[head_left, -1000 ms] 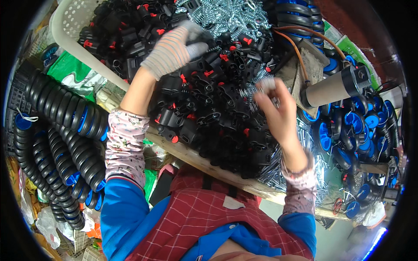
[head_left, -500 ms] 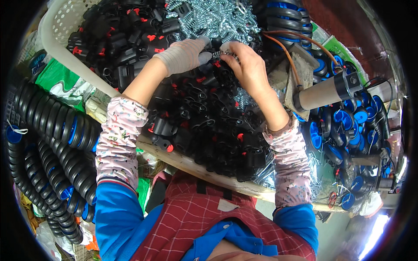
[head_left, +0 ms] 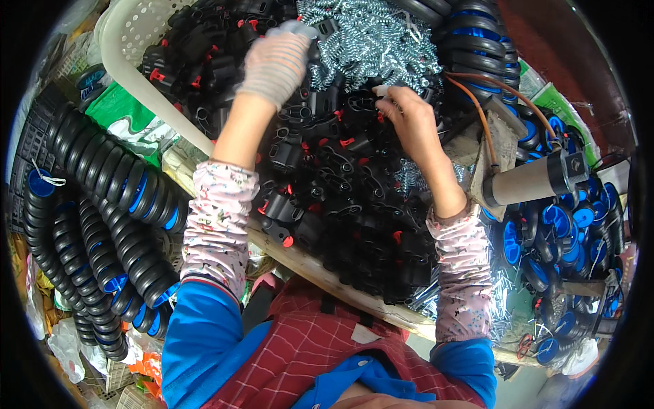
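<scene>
My left hand, in a pale striped glove, reaches over the black plastic parts at the far left edge of the springs. Its fingers are blurred and bent away, beside a black plastic housing; whether they grip it I cannot make out. Just below the heap of silvery coil springs hovers my right hand. The thumb and the whitish-covered index fingertip are curled and slightly apart, with nothing visible between them. Many of the black parts carry small red pieces.
A white perforated basket stands at the far left. Stacked black wheels with blue hubs lie left, more wheels at right. A cylinder with orange hoses juts in beside my right arm. Metal pins lie near a wooden edge.
My hands, close together around a coil spring before, have separated. The left moved up over the heap; the right now sits below the springs, and the spring no longer shows in it. The view has shifted.
</scene>
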Available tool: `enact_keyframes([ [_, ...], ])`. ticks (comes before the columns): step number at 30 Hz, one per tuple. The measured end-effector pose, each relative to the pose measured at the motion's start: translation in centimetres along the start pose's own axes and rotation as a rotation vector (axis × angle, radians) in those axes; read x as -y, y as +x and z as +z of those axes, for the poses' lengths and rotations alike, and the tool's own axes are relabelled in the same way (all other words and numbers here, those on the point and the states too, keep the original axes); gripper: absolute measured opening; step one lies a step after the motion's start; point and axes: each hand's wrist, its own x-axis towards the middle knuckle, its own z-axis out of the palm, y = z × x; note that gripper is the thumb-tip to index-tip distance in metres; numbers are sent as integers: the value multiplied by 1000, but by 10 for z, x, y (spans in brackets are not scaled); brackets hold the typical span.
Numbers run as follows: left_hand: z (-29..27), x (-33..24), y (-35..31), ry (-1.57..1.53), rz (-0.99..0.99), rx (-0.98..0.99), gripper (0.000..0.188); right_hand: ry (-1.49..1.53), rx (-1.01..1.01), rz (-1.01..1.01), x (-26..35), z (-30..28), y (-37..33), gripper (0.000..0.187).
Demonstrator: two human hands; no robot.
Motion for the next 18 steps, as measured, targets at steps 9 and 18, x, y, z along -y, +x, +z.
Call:
enact_keyframes([
  [9,1,19,14,412,-112,293,40,326,55,386,4,-8,-1,20],
  [18,-31,-24,-34,-355,111,-44,41,468,-120,296,36,-7,16,16],
])
